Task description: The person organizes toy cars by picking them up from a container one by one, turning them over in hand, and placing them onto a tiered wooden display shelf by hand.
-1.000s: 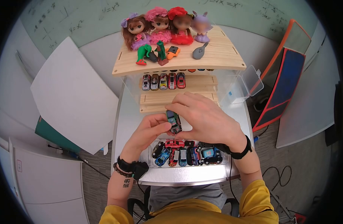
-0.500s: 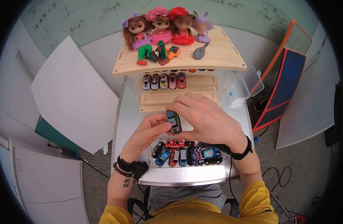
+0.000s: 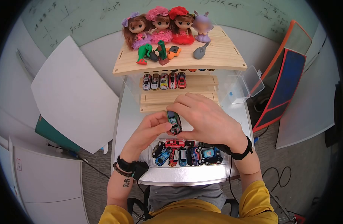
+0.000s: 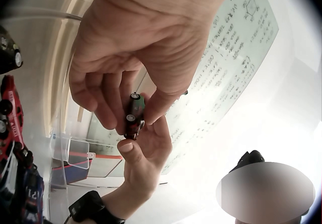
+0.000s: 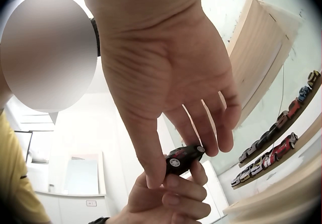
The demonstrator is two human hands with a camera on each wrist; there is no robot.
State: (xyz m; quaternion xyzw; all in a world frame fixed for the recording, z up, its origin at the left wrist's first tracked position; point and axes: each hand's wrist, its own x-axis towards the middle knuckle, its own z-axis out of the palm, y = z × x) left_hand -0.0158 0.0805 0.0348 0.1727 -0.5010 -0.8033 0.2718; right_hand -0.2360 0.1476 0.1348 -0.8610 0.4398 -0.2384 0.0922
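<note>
A small dark toy car (image 3: 174, 122) with a green front and a light number patch is held up between both hands, over the metal table. My left hand (image 3: 147, 130) grips it from the side, thumb on one flank and fingers on the other. At the car's two ends, the thumb and forefinger of my right hand (image 3: 207, 116) pinch it. In the right wrist view the car's side (image 5: 184, 159) and wheels show, the other right fingers extended past it. Below the hands, a clear tray (image 3: 151, 164) holds several more toy cars (image 3: 183, 156), partly covered by the right wrist.
Behind the hands stands a wooden shelf (image 3: 223, 52) bearing dolls (image 3: 160, 26) and small figures. Under its top, a row of toy cars (image 3: 164, 81) sits on a wooden step (image 3: 201, 83). An open clear plastic box (image 3: 240, 89) is at the right.
</note>
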